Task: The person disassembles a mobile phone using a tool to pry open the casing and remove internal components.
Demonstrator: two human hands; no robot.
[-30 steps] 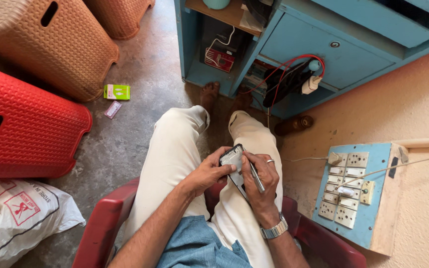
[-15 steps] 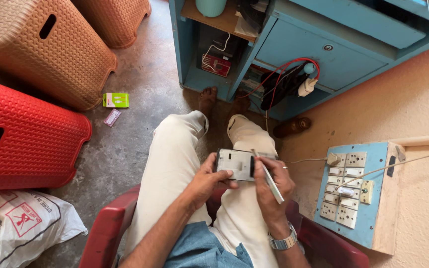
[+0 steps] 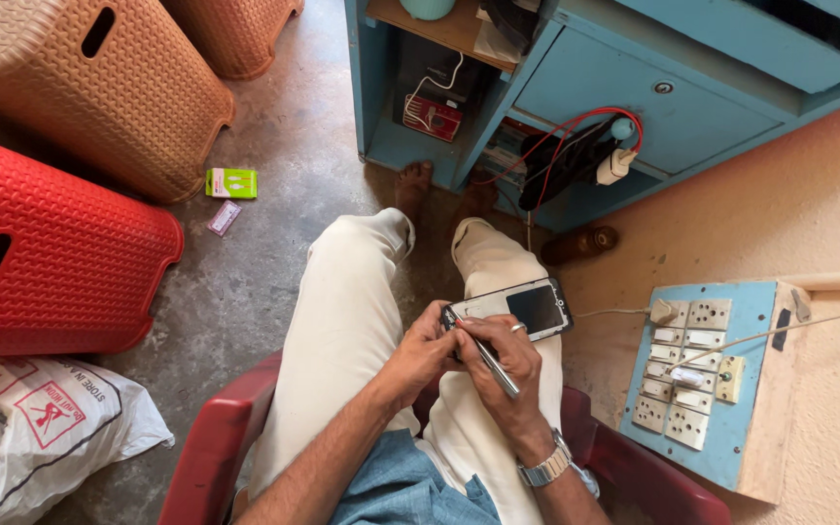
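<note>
The flat dark-screened phone with a pale rim (image 3: 512, 309) lies across the person's right thigh, over the cream trousers, above a red plastic chair (image 3: 216, 447). The left hand (image 3: 420, 355) grips the phone's near end, its fingers curled and pressed against the edge. The right hand (image 3: 498, 374), with a metal watch at the wrist, has its fingers pinched round a slim silver metal tool (image 3: 490, 358), whose tip points at the phone's left end.

The phone rests only on the leg and in the left hand's grip, so a hard push from the tool could slide it off toward the grey concrete floor (image 3: 245, 282). The tool tip could also skid across the casing and scratch the screen or jab the left fingers, which sit right beside it.

Where the tip meets the phone is covered by the left hand, so I cannot tell whether it sits in a seam or a slot. The tool may be a screwdriver or tweezers; the view is too small to say. The blue wooden switchboard with white sockets (image 3: 707, 379) stands against the wall at the right, and the blue cabinet (image 3: 653, 107) is cut off at the top.
</note>
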